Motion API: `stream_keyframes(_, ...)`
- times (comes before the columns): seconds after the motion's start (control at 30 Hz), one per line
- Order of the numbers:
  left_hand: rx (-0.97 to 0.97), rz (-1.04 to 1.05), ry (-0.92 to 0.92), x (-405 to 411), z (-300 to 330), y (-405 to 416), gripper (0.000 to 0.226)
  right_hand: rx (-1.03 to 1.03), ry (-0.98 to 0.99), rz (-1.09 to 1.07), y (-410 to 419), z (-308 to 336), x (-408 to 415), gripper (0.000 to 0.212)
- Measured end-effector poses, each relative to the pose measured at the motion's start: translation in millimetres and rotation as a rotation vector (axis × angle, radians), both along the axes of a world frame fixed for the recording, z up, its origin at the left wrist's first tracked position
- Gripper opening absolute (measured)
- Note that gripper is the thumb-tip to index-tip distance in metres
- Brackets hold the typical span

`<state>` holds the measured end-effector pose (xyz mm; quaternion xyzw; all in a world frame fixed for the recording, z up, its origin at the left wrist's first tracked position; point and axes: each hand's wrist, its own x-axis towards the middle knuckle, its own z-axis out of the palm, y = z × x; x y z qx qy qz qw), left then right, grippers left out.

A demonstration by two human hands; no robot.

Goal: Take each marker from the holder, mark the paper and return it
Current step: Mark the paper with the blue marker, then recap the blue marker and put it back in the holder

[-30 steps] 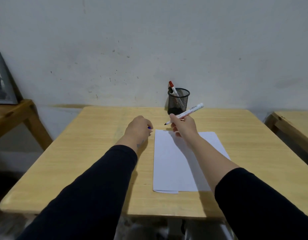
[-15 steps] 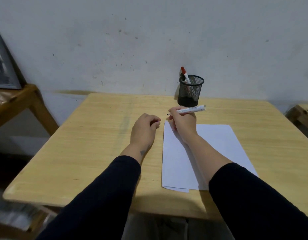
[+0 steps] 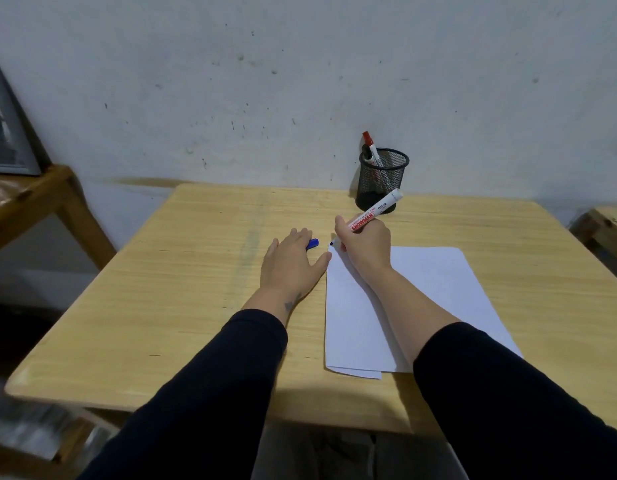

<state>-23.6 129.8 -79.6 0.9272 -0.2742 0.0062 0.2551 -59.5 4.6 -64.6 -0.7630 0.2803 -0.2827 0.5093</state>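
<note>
Right hand (image 3: 364, 242) had its grip closed around the uncapped marker (image 3: 372, 213), writing hold. Marker's long axis ran from the dark tip (image 3: 332, 242), low and left, up and right to the white tail end over the base of the mesh holder (image 3: 383, 180). Tip sat right at the far-left corner of the paper (image 3: 404, 306); couldn't tell if it was touching the sheet or just off it. That's the relation that mattered: paper lay directly below and toward the person from the tip, so the next move looked like a short stroke toward the body, no reach needed.

Left hand (image 3: 291, 265) lay flat on the surface (image 3: 196, 271), fingers spread, holding nothing, thumb touching or just beside the paper's left edge. Blue cap (image 3: 313, 243) lay on the surface at its fingertips, near the marker tip.

Holder stood upright at the far edge, beyond the right hand, with a red-capped marker (image 3: 371, 148) leaning inside. Right hand was the nearer one for the return.

My read: marking step about to start, no visible mark on the paper.
</note>
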Motion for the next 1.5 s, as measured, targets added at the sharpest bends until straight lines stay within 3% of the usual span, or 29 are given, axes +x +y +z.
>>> stream_keyframes(0.43, -0.018, 0.011, 0.009, 0.1, -0.2, -0.1, 0.062, -0.094, 0.097, 0.003, 1.9, -0.6, 2.2, 0.026)
stream_keyframes(0.6, 0.023, -0.01, 0.015, 3.7, 7.3, -0.4, 0.049, 0.229, -0.051, -0.058, -4.7, 12.5, -2.6, 0.031)
stream_keyframes(0.7, 0.125, -0.039, -0.14, 11.3, 17.4, 1.0, 0.033, 0.393, -0.081, -0.058, -14.7, 25.4, -7.9, 0.03)
stream_keyframes(0.8, 0.247, -0.045, -0.255, 16.7, 25.9, -0.7, 0.027, 0.427, -0.041, 0.034, -24.3, 37.7, -15.6, 0.023)
stream_keyframes(0.87, 0.106, -0.005, -0.128, 14.9, 31.7, -4.0, 0.022, 0.435, -0.023, 0.064, -29.7, 42.4, -20.7, 0.021)
stream_keyframes(1.0, -0.588, 0.079, 0.242, 10.1, 52.6, -17.3, 0.01, 0.526, -0.206, 0.127, -39.7, 57.0, -32.4, 0.008)
stream_keyframes(1.1, -0.849, 0.097, 0.433, 7.7, 72.2, -28.5, 0.015, 0.6, -0.342, 0.182, -44.0, 73.3, -42.7, 0.008)
stream_keyframes(1.23, -1.051, 0.041, 0.641, -0.1, 88.5, -39.8, 0.021, 0.664, -0.385, 0.187, -43.1, 84.9, -50.8, 0.005)
stream_keyframes(1.5, -1.161, -0.075, 0.747, -16.6, 96.7, -44.7, 0.019, 0.736, -0.45, 0.238, -39.7, 91.4, -63.1, 0.008)
